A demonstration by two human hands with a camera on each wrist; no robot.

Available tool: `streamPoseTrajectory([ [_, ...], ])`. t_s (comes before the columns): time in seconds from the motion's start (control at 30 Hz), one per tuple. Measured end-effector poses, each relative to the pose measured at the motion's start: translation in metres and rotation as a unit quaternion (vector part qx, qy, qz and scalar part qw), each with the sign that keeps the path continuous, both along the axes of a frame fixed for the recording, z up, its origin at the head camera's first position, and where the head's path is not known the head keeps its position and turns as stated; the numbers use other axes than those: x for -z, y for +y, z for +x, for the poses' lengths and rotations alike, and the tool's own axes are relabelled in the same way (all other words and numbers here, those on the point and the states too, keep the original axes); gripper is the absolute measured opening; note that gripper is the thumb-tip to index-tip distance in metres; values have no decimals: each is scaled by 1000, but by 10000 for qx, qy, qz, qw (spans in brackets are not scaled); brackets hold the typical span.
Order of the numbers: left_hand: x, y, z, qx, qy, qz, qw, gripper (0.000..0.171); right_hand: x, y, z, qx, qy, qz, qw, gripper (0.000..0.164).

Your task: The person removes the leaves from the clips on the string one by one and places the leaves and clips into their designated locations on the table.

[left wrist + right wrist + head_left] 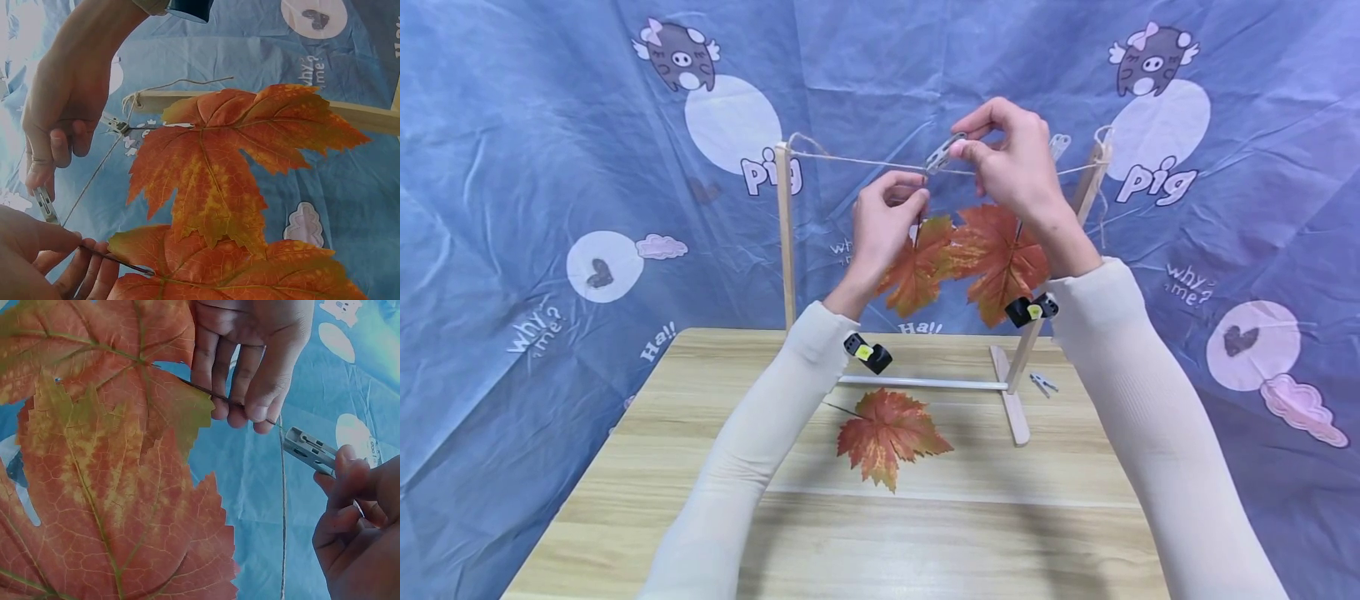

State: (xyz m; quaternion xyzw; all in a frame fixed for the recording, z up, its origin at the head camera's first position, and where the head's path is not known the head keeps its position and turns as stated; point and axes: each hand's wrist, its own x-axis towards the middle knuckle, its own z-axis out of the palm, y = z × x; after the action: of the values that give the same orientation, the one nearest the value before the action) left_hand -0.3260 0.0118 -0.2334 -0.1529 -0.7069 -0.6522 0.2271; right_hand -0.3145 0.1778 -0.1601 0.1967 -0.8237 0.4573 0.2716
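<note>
My left hand (887,218) pinches the dark stem (215,395) of an orange maple leaf (917,271) between thumb and fingers, just under the string (857,161). In my right hand (1015,162) a grey clothespin (945,153) is pinched by its rear end, its nose right at the string and the stem's tip. Beside it a second maple leaf (206,156) hangs from the string, held by another clothespin (1060,147) partly behind my right hand. In the right wrist view this second leaf overlaps the first.
The string runs between two wooden posts (786,242), joined low down by a white rod (925,383). On the wooden table (880,533) lie a third maple leaf (889,435) and a loose clothespin (1043,384), right of the frame's foot (1011,400). A blue printed cloth (587,108) hangs behind.
</note>
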Motion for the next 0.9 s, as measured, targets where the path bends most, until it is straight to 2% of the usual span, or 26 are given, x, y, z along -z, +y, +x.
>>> streamPoseTrajectory([
  [0.2, 0, -2, 1, 191, 114, 277, 9994, 16, -1, 1, 1, 20, 106, -164, 9998, 14],
  [0.47, -2, -8, 2, 371, 70, 490, 9981, 14, 1, 4, 3, -65, 105, -454, 9989, 29],
  [0.7, -1, -16, 5, 159, 109, 421, 9989, 10, 7, 8, 7, -127, -51, -660, 9977, 34],
  [0.9, 0, -24, 7, 145, 172, 444, 9988, 10, 9, 13, 12, -209, -62, -884, 9959, 34],
])
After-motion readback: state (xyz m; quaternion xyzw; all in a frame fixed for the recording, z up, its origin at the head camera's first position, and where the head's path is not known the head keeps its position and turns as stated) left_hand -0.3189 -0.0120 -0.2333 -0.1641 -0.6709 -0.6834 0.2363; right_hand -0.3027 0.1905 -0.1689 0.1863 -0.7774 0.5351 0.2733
